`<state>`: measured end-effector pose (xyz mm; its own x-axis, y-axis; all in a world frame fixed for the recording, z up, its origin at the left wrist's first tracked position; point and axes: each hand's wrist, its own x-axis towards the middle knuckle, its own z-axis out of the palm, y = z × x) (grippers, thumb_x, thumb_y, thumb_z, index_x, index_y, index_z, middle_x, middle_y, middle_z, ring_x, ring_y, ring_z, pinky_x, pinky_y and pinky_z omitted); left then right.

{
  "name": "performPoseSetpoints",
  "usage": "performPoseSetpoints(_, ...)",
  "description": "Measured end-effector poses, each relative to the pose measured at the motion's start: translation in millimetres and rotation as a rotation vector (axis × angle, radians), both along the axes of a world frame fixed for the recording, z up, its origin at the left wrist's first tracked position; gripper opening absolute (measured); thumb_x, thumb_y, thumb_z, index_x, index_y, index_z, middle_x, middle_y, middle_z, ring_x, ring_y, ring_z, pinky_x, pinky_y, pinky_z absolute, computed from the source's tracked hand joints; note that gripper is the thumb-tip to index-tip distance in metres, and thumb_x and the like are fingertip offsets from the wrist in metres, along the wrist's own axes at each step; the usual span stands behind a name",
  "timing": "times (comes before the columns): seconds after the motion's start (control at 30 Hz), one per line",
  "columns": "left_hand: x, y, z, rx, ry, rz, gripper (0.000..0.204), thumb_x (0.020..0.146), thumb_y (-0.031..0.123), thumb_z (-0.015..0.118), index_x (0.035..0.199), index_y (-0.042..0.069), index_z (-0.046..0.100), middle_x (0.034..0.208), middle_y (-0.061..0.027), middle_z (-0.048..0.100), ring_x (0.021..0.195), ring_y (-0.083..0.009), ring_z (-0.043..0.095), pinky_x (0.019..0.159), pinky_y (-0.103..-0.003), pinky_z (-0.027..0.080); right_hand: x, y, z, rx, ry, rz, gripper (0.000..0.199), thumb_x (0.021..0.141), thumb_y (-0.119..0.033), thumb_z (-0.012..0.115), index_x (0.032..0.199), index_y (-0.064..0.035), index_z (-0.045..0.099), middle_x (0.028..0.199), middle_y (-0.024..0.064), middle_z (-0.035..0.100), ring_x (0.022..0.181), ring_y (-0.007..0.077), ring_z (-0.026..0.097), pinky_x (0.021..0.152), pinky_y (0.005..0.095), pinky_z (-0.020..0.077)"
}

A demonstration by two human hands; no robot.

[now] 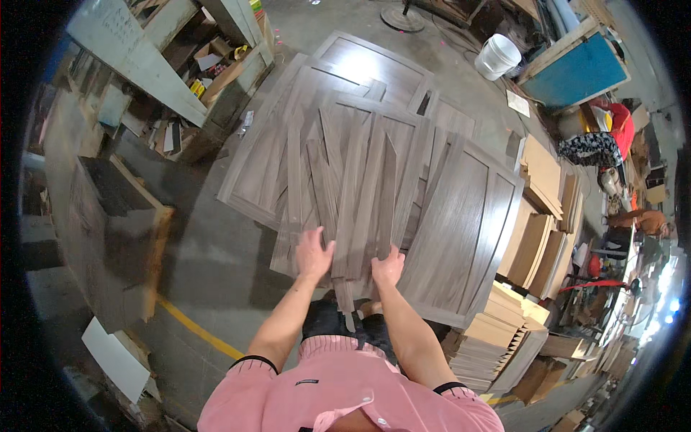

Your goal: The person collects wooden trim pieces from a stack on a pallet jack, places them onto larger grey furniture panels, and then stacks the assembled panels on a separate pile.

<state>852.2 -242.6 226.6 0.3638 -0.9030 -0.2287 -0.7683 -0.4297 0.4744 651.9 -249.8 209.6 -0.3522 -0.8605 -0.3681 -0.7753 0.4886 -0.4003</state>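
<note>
Long grey-brown wood-grain strips (pixel 349 216) lie in a loose bundle in front of me, on top of grey-brown panels. My left hand (pixel 314 253) is at the bundle's left near end, fingers apart and a little blurred. Along the right side, my right hand (pixel 388 268) is closed round the near end of a strip with a pointed far end (pixel 387 191). Beneath the bundle, framed panels overlap: a large panel (pixel 252 176) on the left and another panel (pixel 461 237) on the right. The strips' near ends reach almost to my waist.
Stacks of tan and grey boards (pixel 497 331) stand close on the right. A dark wooden block-like unit (pixel 122 230) is at left, below shelving (pixel 144 57). Farther off are a white bucket (pixel 497 57), a blue panel (pixel 576 72) and a person in red (pixel 619 129).
</note>
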Motion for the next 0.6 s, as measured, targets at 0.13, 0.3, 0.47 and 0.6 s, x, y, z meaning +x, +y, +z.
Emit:
performPoseSetpoints(0.13,-37.5,-7.9,-4.8,0.112,0.151,0.013,0.072,0.077,0.027,0.074,0.138,0.010,0.041,0.128,-0.0183,0.046,0.118,-0.0364,0.047,0.095,-0.050,0.042,10.8,1.9,-6.2,-0.144,-0.264,-0.163,0.064,0.071,-0.018,0.068,0.130,-0.0018,0.048,0.121,0.0220,0.051,0.112,0.0395,0.052,0.096,0.0447,0.0437)
performPoseSetpoints(0.3,-34.6,-11.0,-15.6,0.168,0.123,0.005,0.076,0.074,0.024,0.075,0.139,0.009,0.037,0.127,-0.0196,0.046,0.116,-0.0392,0.048,0.094,-0.047,0.044,49.3,-11.4,12.0,-0.015,-0.254,-0.064,0.071,0.072,-0.027,0.070,0.133,-0.0013,0.044,0.130,0.0225,0.048,0.120,0.0386,0.048,0.100,0.0445,0.0423)
performPoseSetpoints(0.47,-15.5,2.0,-7.8,-0.036,0.331,0.278,0.064,0.069,0.014,0.070,0.126,0.005,0.042,0.116,-0.0196,0.048,0.111,-0.0395,0.048,0.095,-0.046,0.042,66.4,-14.2,6.5,0.004,-0.068,-0.014,0.069,0.071,-0.029,0.075,0.130,-0.0071,0.047,0.123,0.0208,0.050,0.113,0.0397,0.052,0.095,0.0474,0.0451)
performPoseSetpoints(0.6,-8.0,19.1,-5.3,-0.147,0.510,0.449,0.062,0.070,0.008,0.068,0.125,0.002,0.041,0.118,-0.0217,0.049,0.113,-0.0360,0.049,0.096,-0.043,0.040,63.8,-16.9,-0.5,0.000,-0.094,-0.016,0.068,0.071,-0.031,0.075,0.129,-0.0102,0.047,0.117,0.0182,0.052,0.112,0.0367,0.052,0.095,0.0455,0.0450)
